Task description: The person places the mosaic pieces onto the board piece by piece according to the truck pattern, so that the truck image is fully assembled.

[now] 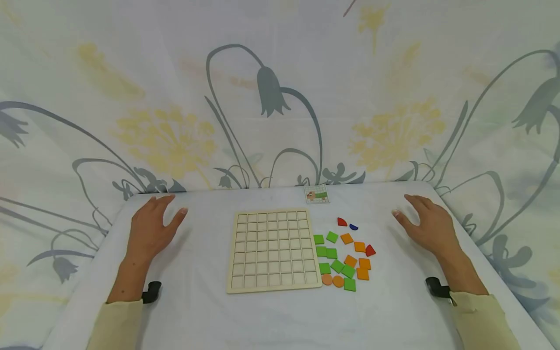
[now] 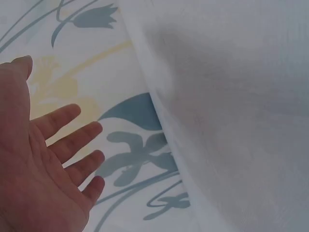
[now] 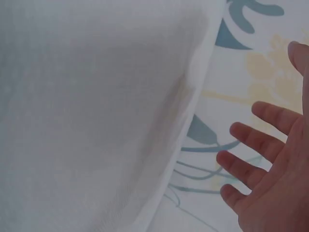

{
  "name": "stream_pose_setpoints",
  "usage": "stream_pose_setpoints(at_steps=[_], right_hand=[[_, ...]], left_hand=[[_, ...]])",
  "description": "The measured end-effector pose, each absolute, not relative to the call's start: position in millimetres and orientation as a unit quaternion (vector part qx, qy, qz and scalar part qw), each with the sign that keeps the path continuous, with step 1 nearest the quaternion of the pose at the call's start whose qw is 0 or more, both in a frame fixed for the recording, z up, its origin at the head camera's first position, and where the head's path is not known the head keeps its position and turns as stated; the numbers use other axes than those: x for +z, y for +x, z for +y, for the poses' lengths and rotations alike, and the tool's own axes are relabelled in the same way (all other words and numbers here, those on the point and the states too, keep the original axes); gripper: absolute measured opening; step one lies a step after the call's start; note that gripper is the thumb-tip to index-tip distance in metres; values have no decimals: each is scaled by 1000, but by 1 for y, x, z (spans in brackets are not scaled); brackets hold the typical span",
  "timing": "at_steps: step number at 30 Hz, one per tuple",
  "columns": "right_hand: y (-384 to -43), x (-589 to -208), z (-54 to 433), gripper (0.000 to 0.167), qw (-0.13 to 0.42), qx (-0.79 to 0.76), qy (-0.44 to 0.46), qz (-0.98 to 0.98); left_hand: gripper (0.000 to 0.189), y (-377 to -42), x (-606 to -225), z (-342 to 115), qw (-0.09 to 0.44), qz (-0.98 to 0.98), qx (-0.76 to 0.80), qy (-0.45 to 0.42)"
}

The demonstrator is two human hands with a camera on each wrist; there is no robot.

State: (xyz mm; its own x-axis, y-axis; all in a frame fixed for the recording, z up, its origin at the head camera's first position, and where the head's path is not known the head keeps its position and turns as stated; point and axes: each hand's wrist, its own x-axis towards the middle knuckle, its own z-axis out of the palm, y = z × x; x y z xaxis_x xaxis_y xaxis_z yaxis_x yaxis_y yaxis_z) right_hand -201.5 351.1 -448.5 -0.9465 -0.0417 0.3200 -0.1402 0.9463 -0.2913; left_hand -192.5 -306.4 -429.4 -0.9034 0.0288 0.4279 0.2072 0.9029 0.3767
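Observation:
My left hand [image 1: 150, 226] hovers over the left side of the table, fingers spread and holding nothing; its palm and separated fingers [image 2: 72, 140] show in the left wrist view. On the other side, my right hand [image 1: 428, 223] is held likewise, with nothing in it. Between them lies a pale wooden board [image 1: 232, 253] divided into a grid of square cells, with no pieces in them. Right of it are scattered flat pieces: green squares [image 1: 331, 253], orange squares [image 1: 359, 247], orange discs [image 1: 338, 281], red quarter-circles [image 1: 341, 221] and a blue half-circle [image 1: 354, 227].
A small picture card [image 1: 317, 194] with a brown and green figure on a grid lies near the table's back edge. White cloth covers the table [image 1: 197, 321]. Flower-patterned fabric [image 1: 280, 136] rises behind it and hangs at both sides.

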Motion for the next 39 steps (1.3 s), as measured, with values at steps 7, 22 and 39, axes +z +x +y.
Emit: stream_pose_setpoints(at_steps=[7,22,39], right_hand=[[-202,-446,333,61,139,174,46,-974],[-201,-444,295,52,140,204,112,-962],[-206,-447,243,42,64,217,187,-956]], left_hand=[[59,-190,-433,-299,187,-951,-234,-73],[63,-175,-439,-264,75,-963,-243,-89],[101,-152,-450,-235,-54,-955,-211,-199]])
